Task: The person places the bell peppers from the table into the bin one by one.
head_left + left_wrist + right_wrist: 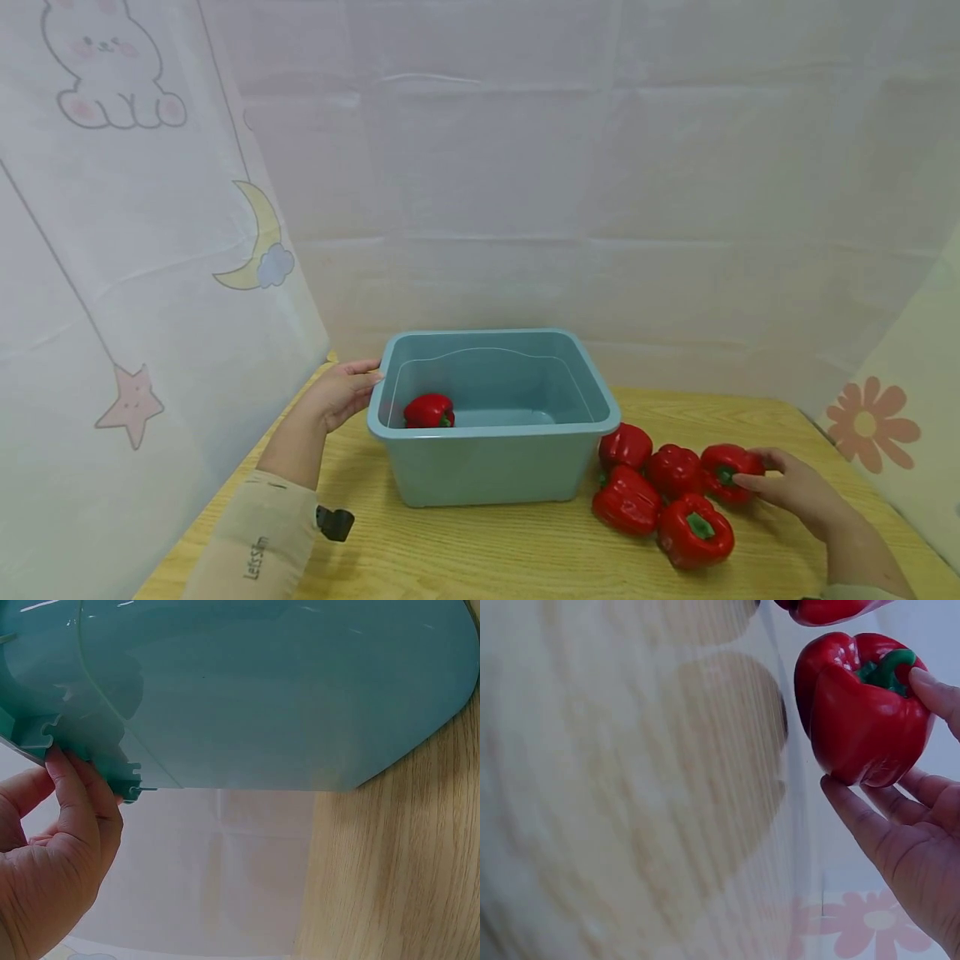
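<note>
A teal plastic bin [491,467] stands in the middle of the wooden table, and one red pepper [429,411] lies in its left corner. My left hand [366,380] holds the bin's left rim; in the left wrist view its fingers [71,802] hook under the rim [45,735]. Several red peppers lie on the table to the right of the bin. My right hand [750,482] grips the rightmost pepper [722,468]. The right wrist view shows that pepper [859,712] with a fingertip by its green stem and other fingers [862,817] under it.
Other peppers [626,500] [695,531] [675,471] sit in a cluster between the bin and my right hand. White cloth screens with drawings close in the table [487,550] at the back, left and right. Bare wood shows in front of the bin.
</note>
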Available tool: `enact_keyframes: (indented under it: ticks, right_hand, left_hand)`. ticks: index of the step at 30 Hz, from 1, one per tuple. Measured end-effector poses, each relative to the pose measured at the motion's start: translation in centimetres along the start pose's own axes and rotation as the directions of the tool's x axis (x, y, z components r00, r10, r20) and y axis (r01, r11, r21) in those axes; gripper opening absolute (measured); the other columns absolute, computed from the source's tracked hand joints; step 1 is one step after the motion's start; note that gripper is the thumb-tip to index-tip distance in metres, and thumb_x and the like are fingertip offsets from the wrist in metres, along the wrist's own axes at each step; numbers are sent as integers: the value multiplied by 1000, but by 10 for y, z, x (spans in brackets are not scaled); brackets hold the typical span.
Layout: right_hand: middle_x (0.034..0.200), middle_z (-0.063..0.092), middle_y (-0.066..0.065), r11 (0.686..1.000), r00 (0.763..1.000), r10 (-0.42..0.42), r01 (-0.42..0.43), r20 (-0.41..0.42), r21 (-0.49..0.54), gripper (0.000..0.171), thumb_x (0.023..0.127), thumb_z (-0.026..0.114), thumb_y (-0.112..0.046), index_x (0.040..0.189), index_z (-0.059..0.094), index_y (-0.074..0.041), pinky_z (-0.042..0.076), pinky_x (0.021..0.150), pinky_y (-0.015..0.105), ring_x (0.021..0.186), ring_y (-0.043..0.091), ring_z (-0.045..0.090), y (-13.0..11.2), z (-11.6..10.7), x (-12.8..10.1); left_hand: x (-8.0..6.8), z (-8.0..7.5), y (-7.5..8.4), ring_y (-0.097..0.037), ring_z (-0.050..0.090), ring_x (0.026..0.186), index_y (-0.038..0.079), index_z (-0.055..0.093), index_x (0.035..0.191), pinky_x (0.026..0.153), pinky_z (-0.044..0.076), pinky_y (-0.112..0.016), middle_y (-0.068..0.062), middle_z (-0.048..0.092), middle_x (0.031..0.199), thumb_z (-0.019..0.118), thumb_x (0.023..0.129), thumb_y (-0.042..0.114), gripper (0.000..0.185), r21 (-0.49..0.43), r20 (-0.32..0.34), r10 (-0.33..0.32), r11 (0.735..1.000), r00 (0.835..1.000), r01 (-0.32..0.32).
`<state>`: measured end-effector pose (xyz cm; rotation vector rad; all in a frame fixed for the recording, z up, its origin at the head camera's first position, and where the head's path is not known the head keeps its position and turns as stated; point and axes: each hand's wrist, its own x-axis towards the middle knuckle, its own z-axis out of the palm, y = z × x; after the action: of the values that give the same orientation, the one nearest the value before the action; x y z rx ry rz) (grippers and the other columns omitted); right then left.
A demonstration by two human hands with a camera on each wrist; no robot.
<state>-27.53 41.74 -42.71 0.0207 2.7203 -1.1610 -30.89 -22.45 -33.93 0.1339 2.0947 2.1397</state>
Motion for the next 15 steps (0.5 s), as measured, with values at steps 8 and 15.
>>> enact_keyframes:
  ticks: [8,15]
  right_hand:
    - [130,32,33,998,996,-60,59,-60,-26,79,87,58,-44,135,25,9,46,80,51,111,46,38,-5,-4,-1]
    - [133,25,34,998,997,-67,66,-39,-18,78,89,55,-44,137,23,8,46,79,52,112,49,34,-7,-12,1]
  left_hand:
    - [0,-1,0,-11,62,86,-7,35,136,78,51,-22,-11,61,111,53,91,5,50,4,3,-3,1000,1000,3]
    - [0,-1,0,-11,62,85,-7,36,136,77,51,-22,-8,63,106,53,91,5,49,5,-2,-3,1000,1000,3]
